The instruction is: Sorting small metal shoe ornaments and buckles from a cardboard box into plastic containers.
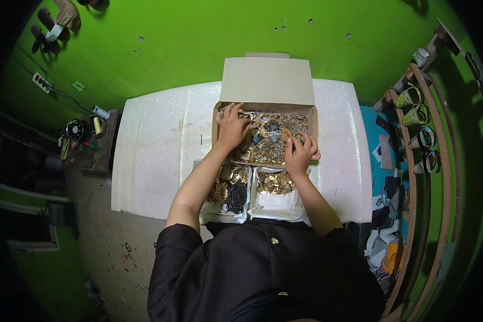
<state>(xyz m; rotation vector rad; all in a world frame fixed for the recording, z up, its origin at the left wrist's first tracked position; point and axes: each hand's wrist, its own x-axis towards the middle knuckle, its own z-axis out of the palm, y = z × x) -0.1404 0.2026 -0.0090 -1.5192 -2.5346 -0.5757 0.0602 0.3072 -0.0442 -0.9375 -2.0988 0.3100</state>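
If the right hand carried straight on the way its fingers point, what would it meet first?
The right hand would likely meet small metal pieces in the open cardboard box, just past the tan loop at its fingertips; depth is unclear.

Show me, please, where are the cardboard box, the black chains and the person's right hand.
Cardboard box [266,81]: head view, on the inside of its raised lid.
Black chains [236,197]: head view, on the middle of the heap.
Right hand [299,156]: head view, on the middle of the hand.
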